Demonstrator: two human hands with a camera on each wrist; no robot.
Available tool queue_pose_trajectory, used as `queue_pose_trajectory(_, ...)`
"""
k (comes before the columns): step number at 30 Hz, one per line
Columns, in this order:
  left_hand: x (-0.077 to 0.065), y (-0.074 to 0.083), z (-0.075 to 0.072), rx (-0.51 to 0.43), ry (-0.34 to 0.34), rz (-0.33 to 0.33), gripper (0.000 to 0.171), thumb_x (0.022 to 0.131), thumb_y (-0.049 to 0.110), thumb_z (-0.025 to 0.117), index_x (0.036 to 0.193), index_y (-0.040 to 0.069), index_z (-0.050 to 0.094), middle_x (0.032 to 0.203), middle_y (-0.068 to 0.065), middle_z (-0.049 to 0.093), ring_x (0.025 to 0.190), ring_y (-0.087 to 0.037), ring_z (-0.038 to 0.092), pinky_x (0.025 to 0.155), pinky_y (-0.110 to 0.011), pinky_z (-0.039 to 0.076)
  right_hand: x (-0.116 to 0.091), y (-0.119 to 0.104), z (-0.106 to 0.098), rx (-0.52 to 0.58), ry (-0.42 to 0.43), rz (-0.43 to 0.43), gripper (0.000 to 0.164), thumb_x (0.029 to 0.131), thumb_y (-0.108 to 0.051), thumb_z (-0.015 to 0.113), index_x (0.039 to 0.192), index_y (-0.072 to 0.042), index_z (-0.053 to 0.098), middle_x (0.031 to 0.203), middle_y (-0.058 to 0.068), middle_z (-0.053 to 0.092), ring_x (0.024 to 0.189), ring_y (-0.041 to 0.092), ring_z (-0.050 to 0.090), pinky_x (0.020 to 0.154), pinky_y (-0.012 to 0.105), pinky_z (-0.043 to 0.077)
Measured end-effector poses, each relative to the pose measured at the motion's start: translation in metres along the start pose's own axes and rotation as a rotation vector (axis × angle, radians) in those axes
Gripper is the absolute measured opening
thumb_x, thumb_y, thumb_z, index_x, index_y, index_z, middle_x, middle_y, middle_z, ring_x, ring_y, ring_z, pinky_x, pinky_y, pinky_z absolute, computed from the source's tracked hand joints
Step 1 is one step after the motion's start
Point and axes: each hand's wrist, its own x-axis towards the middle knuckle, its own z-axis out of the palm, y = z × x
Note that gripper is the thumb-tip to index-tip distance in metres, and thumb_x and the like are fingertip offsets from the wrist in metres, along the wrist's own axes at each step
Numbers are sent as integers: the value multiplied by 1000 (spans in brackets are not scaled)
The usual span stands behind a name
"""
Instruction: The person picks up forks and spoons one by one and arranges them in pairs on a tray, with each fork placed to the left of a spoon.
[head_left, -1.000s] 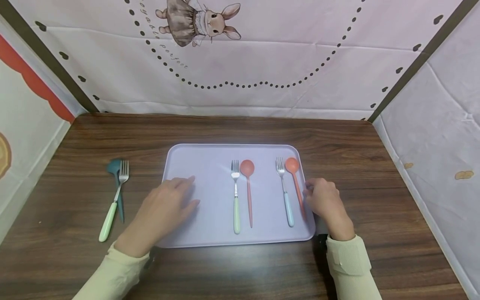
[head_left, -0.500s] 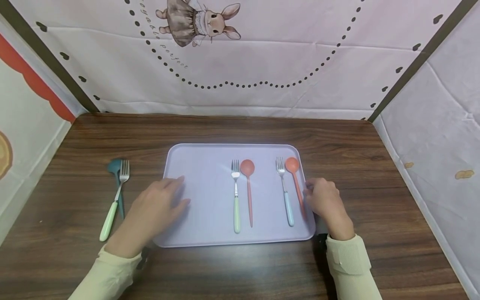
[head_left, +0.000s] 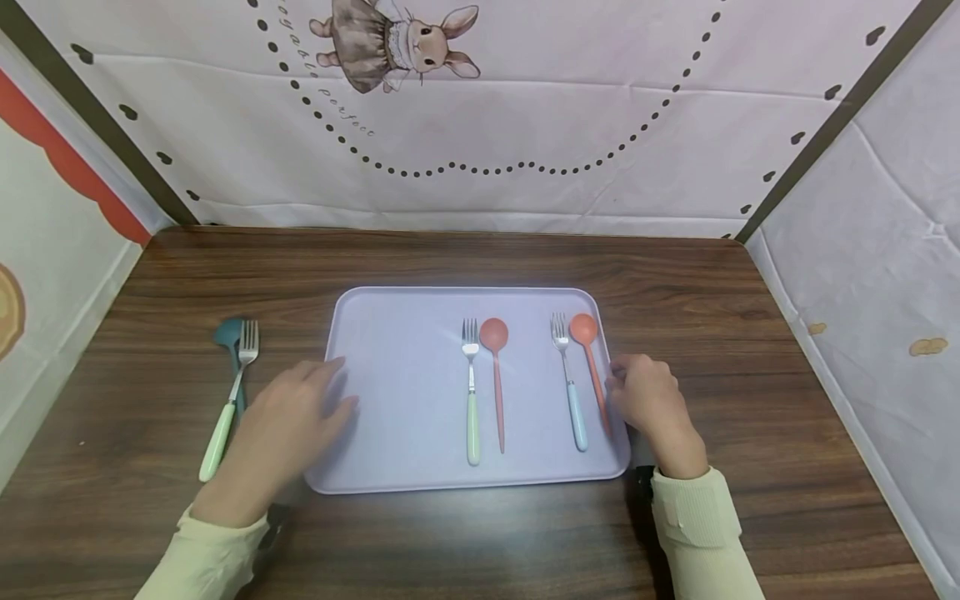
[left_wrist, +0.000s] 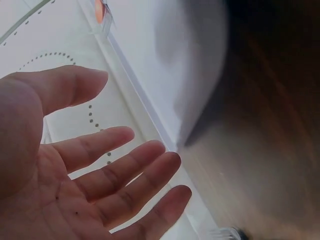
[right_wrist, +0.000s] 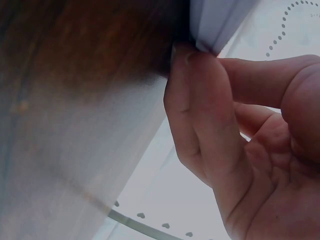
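My left hand (head_left: 281, 433) hovers over the left edge of a lilac tray (head_left: 408, 392), fingers relaxed and spread, holding nothing. The left wrist view shows its bare palm and fingers. At the tray's right edge, my right hand (head_left: 651, 408) pinches the rim with thumb and curled fingers. On the tray lie a green-handled fork (head_left: 472, 408), a pink spoon (head_left: 494, 336), a blue-handled fork (head_left: 574, 408) and an orange spoon (head_left: 584, 329). Left of the tray, another green-handled fork (head_left: 219, 437) lies across a teal spoon (head_left: 227, 332), whose handle is partly hidden.
Everything rests on a dark wood-grain table (head_left: 480, 546). A pale cloth wall (head_left: 555, 117) with a printed rabbit stands behind it. Cloth walls also rise at the left (head_left: 56, 208) and right (head_left: 870, 275) sides.
My left hand has moved left, from over the tray's inside to its left edge, nearer the loose fork and teal spoon. My right hand and the tray stay in place.
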Motion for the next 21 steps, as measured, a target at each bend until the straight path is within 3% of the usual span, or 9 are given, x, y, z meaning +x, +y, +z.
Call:
queue_pose_trajectory(17, -13, -17, -3, -2, 18, -126, 48, 80, 27, 65, 116, -2, 57, 100, -27, 60, 88, -43, 55, 70, -59, 44, -2, -2, -2, 1, -12, 21, 34, 86, -13, 56, 116, 2, 61, 107, 24, 62, 75, 29, 57, 62, 47, 51)
queue_pose_trajectory(21, -17, -21, -5, 5, -13, -192, 49, 79, 28, 66, 117, -3, 56, 102, -29, 58, 89, -46, 54, 70, -61, 43, -2, -2, -1, 1, -11, 18, 33, 86, -13, 56, 115, 2, 61, 107, 23, 62, 74, 29, 56, 60, 47, 51)
